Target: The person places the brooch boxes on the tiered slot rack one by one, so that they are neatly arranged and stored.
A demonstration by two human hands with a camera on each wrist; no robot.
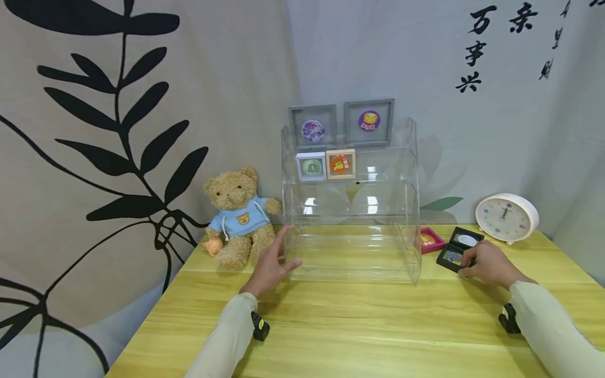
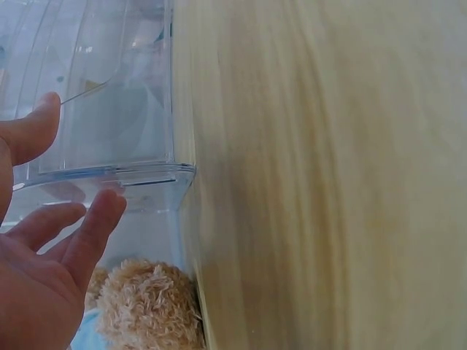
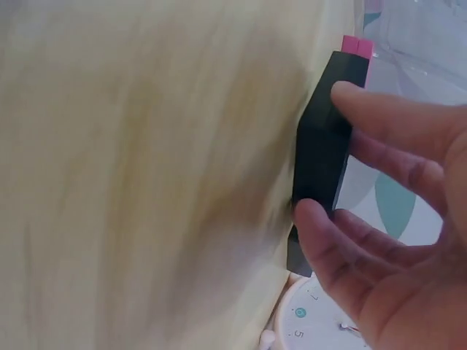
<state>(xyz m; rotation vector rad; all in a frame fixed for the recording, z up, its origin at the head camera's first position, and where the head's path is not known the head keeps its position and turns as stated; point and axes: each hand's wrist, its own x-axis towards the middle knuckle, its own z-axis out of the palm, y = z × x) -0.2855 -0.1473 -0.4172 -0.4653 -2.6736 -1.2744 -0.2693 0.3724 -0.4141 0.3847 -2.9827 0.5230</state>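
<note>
In the head view, a clear tiered acrylic rack [image 1: 350, 275] stands mid-table. My left hand [image 1: 271, 268] is at its left side panel. The left wrist view shows the thumb and fingers of that hand [image 2: 55, 255] on either side of the panel, extended and not closed together; contact is hard to tell. At the right, my right hand [image 1: 491, 265] pinches a small black square frame [image 1: 449, 262] by its edges, thumb and fingers apart on it in the right wrist view [image 3: 321, 153]. Another black frame [image 1: 478, 234] lies just behind it, beside a pink frame [image 1: 437, 247].
Two grey frames [image 1: 312, 108] with round badges stand on the rack's top tier. A white frame [image 1: 302, 177] and a cream frame [image 1: 348, 152] sit one tier lower. A teddy bear [image 1: 243, 220] sits left of the rack. A white round clock [image 1: 503, 218] stands back right.
</note>
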